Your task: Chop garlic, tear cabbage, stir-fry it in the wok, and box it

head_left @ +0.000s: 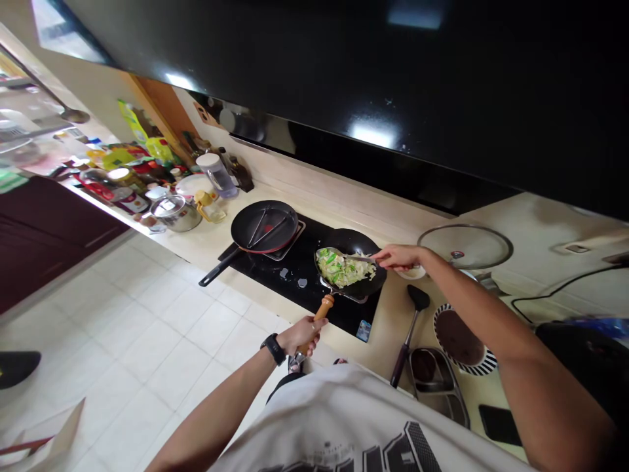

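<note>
My left hand (299,335), with a dark watch on its wrist, is closed around the wooden handle (324,307) of a black wok (350,240) on the cooktop. Shredded pale and green vegetables (339,267) lie in the wok, mostly toward its left side. From the right, my right hand (397,257) reaches over the wok's rim with its fingers closed on a thin metal utensil (362,258). The utensil's far end is among the vegetables, so its shape cannot be made out. A small white dish (411,273) is partly hidden beneath my right hand.
Left of the wok, a black frying pan (240,226) holds a thin metal frame. Right of the cooktop lie a black spatula (417,298), a striped bowl (459,341), a metal divided tray (449,400) and a glass lid (464,244). Bottles and a steel pot (175,215) crowd the left counter.
</note>
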Available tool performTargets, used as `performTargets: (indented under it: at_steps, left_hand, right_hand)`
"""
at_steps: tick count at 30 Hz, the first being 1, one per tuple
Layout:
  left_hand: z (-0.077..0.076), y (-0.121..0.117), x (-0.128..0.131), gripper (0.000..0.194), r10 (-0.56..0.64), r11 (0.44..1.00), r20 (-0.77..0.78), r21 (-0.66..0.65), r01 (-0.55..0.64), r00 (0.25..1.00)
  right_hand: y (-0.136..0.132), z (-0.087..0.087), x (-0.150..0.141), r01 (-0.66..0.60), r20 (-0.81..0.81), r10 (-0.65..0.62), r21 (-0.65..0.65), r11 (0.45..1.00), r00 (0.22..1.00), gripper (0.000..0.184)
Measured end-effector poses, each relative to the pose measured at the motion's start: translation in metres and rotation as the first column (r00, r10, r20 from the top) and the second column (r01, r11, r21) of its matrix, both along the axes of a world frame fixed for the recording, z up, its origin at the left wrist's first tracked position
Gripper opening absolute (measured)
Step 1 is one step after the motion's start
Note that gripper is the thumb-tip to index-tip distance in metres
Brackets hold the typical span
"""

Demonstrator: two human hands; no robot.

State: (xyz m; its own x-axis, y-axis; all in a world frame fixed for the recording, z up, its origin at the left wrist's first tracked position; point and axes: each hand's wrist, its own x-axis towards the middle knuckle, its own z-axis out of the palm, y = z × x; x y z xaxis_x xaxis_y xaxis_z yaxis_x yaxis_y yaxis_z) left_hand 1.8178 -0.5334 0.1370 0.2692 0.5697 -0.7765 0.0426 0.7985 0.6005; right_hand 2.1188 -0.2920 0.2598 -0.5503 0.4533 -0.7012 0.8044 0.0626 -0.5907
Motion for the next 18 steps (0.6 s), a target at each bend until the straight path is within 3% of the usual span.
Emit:
performTargets:
  at_steps: [2,5,8,13,16,18]
  left_hand:
    - [-0.003,-0.002,0.003,0.047,0.014,1.000,0.011,0.001,-0.014,1.000]
    - [-0.006,-0.006,0.010,0.051,0.054,0.998,0.033,0.009,-0.055,0.998]
    - [-0.007,-0.011,0.019,0.057,0.093,0.995,0.051,0.023,-0.095,0.994]
    - [-0.007,-0.015,0.030,0.054,0.123,0.991,0.064,0.037,-0.125,0.990]
    - [-0.009,-0.017,0.034,0.052,0.116,0.991,0.080,0.051,-0.120,0.990]
    - [-0.011,-0.018,0.036,0.052,0.118,0.991,0.078,0.051,-0.122,0.990]
  right_hand:
    - [-0.042,-0.007,0.001,-0.110,0.027,0.107,0.232,0.966,0.994,0.062]
    - [-0.117,-0.030,0.005,-0.205,0.133,0.157,0.590,0.781,0.979,0.055]
    - [-0.182,-0.048,0.017,-0.259,0.287,0.068,0.709,0.656,0.956,0.057]
    - [-0.241,-0.039,0.041,-0.234,0.353,-0.057,0.723,0.650,0.934,0.061]
    - [-0.249,-0.033,0.035,-0.245,0.395,-0.063,0.678,0.693,0.916,0.064]
    - [-0.243,-0.039,0.016,-0.279,0.448,-0.048,0.632,0.723,0.893,0.066]
